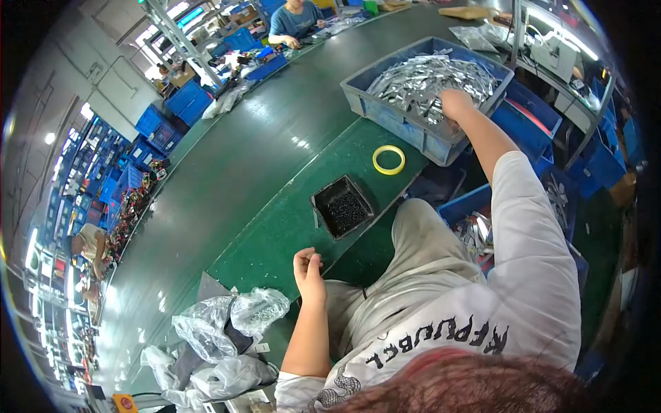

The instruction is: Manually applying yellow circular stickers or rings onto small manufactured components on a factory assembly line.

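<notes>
Well to the left of the small black box (330, 191) and nearer the person, clear plastic bags (258, 313) lie heaped. Far beyond the box, a little to its left, a co-worker in a blue shirt (296, 20) sits. The left hand (308, 275) is near the box, on its left and nearer side, fingers curled toward the thumb; I cannot tell whether they pinch anything. The box stands on the green surface (275, 234) with small dark pieces inside. Just right of and beyond the box lies a yellow tape roll (389, 172). Farther right and beyond, the blue bin (399, 125) holds shiny metal strips (406, 79). The right hand (456, 104) reaches into them, fingers hidden, so their grip cannot be told
</notes>
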`<state>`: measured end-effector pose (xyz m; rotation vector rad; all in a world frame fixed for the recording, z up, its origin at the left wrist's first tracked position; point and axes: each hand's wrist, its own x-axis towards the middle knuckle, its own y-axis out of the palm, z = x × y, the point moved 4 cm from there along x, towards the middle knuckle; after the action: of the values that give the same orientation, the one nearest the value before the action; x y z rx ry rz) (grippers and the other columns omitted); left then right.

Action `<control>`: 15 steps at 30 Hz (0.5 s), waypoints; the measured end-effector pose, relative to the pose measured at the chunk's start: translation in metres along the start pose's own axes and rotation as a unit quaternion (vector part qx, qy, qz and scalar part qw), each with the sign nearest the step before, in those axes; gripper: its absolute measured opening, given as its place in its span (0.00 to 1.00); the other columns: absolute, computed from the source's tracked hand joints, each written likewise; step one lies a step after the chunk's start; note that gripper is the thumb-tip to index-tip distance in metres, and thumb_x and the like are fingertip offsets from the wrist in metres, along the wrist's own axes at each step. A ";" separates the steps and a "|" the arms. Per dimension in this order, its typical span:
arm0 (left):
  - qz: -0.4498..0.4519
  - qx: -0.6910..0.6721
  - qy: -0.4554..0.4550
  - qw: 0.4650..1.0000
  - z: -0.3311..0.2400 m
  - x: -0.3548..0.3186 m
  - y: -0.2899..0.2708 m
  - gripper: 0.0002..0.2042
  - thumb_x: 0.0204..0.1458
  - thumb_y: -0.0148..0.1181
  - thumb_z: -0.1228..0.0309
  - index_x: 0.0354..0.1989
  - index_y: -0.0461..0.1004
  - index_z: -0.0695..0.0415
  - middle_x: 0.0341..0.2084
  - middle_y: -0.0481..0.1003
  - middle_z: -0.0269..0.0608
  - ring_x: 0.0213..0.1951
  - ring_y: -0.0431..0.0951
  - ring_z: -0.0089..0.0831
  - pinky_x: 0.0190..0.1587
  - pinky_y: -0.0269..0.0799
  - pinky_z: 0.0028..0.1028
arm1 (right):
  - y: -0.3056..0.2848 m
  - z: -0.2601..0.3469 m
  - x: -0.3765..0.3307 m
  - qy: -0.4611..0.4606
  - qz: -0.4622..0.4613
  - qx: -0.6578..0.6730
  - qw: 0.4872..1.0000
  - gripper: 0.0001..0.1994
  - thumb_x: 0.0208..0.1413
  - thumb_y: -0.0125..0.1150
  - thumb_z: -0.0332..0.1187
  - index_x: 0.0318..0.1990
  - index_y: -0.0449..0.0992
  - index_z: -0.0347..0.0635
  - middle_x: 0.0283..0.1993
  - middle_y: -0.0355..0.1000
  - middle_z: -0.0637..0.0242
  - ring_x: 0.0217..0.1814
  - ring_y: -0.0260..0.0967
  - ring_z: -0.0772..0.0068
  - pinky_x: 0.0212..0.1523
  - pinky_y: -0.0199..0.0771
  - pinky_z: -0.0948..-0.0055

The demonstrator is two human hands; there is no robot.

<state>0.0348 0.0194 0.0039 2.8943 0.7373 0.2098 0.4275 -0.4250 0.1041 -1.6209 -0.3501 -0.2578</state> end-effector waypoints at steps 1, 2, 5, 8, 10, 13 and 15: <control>0.005 0.006 0.011 1.000 -0.004 0.005 -0.002 0.07 0.59 0.54 0.72 0.44 0.71 0.58 0.34 0.72 0.34 0.36 0.71 0.22 0.39 0.67 0.23 | -0.001 0.010 0.004 -0.013 0.014 -0.011 1.000 0.09 0.48 0.58 0.31 0.34 0.84 0.44 0.40 0.79 0.55 0.46 0.78 0.54 0.44 0.78 0.58; 0.009 0.012 0.022 1.000 -0.007 0.009 -0.004 0.06 0.60 0.53 0.73 0.43 0.71 0.59 0.34 0.72 0.34 0.36 0.71 0.22 0.39 0.67 0.23 | -0.003 0.019 0.012 -0.026 0.029 -0.023 0.999 0.09 0.48 0.58 0.31 0.34 0.84 0.45 0.40 0.79 0.55 0.45 0.78 0.54 0.44 0.78 0.58; 0.032 0.001 -0.009 0.999 0.003 -0.007 0.022 0.06 0.59 0.53 0.74 0.43 0.71 0.59 0.33 0.72 0.34 0.36 0.71 0.22 0.39 0.67 0.23 | 0.015 -0.024 0.018 -0.099 0.043 -0.135 0.985 0.10 0.48 0.56 0.30 0.33 0.84 0.45 0.39 0.80 0.56 0.42 0.79 0.55 0.40 0.78 0.58; 0.026 0.003 -0.002 1.000 -0.003 -0.003 0.014 0.06 0.59 0.53 0.74 0.43 0.71 0.59 0.32 0.73 0.34 0.36 0.71 0.22 0.39 0.67 0.23 | 0.006 0.011 0.022 -0.142 0.032 -0.167 0.975 0.11 0.49 0.54 0.29 0.33 0.84 0.44 0.39 0.80 0.56 0.41 0.79 0.57 0.38 0.78 0.60; 0.018 0.003 -0.004 1.000 -0.005 -0.004 0.010 0.06 0.59 0.54 0.73 0.42 0.72 0.59 0.32 0.73 0.34 0.36 0.71 0.22 0.39 0.67 0.22 | -0.009 0.024 0.016 -0.167 0.032 -0.160 0.972 0.11 0.49 0.54 0.29 0.33 0.84 0.42 0.37 0.80 0.55 0.40 0.79 0.55 0.38 0.78 0.59; 0.004 -0.003 -0.005 1.000 -0.008 -0.007 0.007 0.05 0.59 0.54 0.74 0.42 0.72 0.59 0.32 0.73 0.34 0.35 0.71 0.21 0.39 0.67 0.23 | -0.054 0.034 -0.005 -0.091 -0.027 -0.052 0.994 0.11 0.49 0.54 0.29 0.33 0.84 0.40 0.37 0.79 0.52 0.39 0.79 0.53 0.39 0.78 0.56; 0.024 0.003 0.004 1.000 -0.008 -0.007 0.015 0.05 0.59 0.54 0.74 0.42 0.72 0.59 0.31 0.73 0.33 0.35 0.71 0.21 0.39 0.67 0.22 | -0.066 0.021 -0.002 -0.102 -0.088 -0.049 0.990 0.09 0.50 0.54 0.30 0.29 0.81 0.37 0.34 0.78 0.51 0.37 0.78 0.51 0.38 0.76 0.53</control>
<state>0.0340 0.0034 0.0135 2.9212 0.6713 0.2261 0.4004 -0.4005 0.1624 -1.7205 -0.6478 -0.2453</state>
